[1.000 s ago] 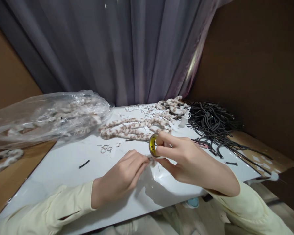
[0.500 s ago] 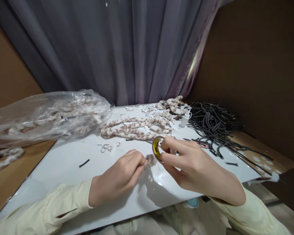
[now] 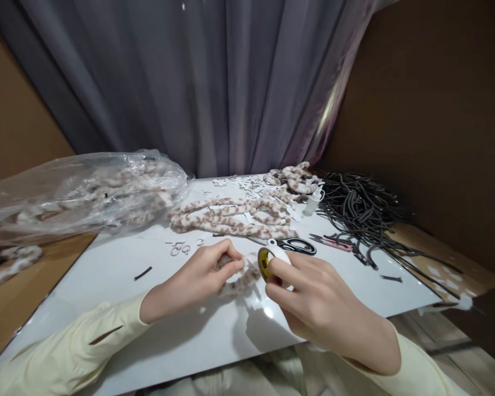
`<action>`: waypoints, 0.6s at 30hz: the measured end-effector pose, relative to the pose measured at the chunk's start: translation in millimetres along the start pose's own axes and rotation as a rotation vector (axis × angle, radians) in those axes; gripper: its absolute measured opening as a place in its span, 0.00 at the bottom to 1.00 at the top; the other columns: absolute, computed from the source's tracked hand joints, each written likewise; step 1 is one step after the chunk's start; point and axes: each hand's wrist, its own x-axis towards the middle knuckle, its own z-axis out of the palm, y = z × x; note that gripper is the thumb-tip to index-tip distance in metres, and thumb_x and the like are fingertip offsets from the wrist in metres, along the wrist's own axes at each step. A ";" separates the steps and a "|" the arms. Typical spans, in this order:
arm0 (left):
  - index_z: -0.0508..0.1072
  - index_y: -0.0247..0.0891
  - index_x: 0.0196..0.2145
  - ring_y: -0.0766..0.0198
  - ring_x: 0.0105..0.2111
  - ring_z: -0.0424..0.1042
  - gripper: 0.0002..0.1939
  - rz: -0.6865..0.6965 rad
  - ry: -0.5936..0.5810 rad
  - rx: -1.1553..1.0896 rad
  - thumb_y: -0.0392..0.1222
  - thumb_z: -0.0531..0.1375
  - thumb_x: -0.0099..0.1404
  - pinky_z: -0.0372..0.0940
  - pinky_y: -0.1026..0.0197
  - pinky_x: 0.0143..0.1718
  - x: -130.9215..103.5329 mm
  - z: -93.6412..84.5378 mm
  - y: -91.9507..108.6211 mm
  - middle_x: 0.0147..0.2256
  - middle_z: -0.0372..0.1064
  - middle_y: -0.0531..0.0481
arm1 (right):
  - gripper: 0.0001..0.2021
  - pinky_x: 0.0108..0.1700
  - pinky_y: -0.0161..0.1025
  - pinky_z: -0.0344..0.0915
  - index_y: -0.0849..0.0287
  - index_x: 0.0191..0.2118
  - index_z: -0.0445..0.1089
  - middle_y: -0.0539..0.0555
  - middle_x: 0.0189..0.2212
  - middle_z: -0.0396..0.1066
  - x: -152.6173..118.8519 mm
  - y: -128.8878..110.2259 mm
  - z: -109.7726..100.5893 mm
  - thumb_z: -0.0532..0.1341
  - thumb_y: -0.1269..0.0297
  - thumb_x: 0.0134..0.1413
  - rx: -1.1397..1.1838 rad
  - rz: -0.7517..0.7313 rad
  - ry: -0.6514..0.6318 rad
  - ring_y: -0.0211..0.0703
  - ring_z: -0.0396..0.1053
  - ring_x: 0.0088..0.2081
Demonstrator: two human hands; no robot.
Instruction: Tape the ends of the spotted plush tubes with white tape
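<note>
Just left of the table's middle, my left hand pinches a ring of fluffy white-and-brown plush cord, which hangs below its fingers. My right hand grips a roll of white tape with a yellow inner core. A pale strip seems to run from the roll to the plush ring, though it is blurred. Behind the roll lie black-handled scissors. Longer strands of the same plush cord lie on the white table beyond both hands.
A clear plastic bag of plush cords lies at the left. Black cords are heaped at the right, near pink-handled snips and a small bottle. Metal rings lie left of centre. A curtain hangs behind.
My left hand has shifted slightly up and left, and the plush ring shows more fully. My right hand has moved a little lower with the tape, and the scissors have come into view.
</note>
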 end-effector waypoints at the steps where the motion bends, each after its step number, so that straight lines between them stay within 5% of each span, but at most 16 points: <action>1: 0.66 0.36 0.32 0.68 0.25 0.65 0.09 -0.012 -0.015 -0.006 0.44 0.52 0.65 0.57 0.67 0.26 -0.5 -0.9 0.9 0.26 0.66 0.54 | 0.11 0.25 0.39 0.42 0.60 0.20 0.58 0.52 0.23 0.56 -0.8 1.0 -1.1 0.50 0.81 0.46 0.006 0.011 0.008 0.39 0.46 0.24; 10: 0.64 0.37 0.28 0.68 0.28 0.66 0.07 0.105 0.102 0.100 0.40 0.54 0.63 0.58 0.67 0.29 -3.0 4.4 -4.1 0.28 0.69 0.53 | 0.12 0.26 0.39 0.42 0.61 0.19 0.60 0.53 0.22 0.57 0.2 -5.2 -14.8 0.50 0.81 0.45 0.077 -0.004 0.072 0.39 0.46 0.24; 14: 0.64 0.36 0.27 0.69 0.27 0.65 0.08 0.159 0.139 0.121 0.39 0.54 0.63 0.58 0.67 0.28 -4.0 5.2 -4.2 0.27 0.68 0.54 | 0.14 0.26 0.39 0.42 0.61 0.19 0.59 0.52 0.22 0.57 1.9 -12.1 -8.3 0.50 0.80 0.51 0.072 -0.042 0.085 0.39 0.45 0.23; 18: 0.65 0.36 0.26 0.69 0.26 0.65 0.08 0.073 0.133 0.004 0.40 0.56 0.62 0.58 0.67 0.27 -2.4 1.9 0.1 0.26 0.67 0.53 | 0.16 0.26 0.39 0.43 0.61 0.19 0.59 0.51 0.22 0.57 1.2 -22.5 5.5 0.49 0.76 0.56 0.063 -0.091 0.048 0.39 0.47 0.23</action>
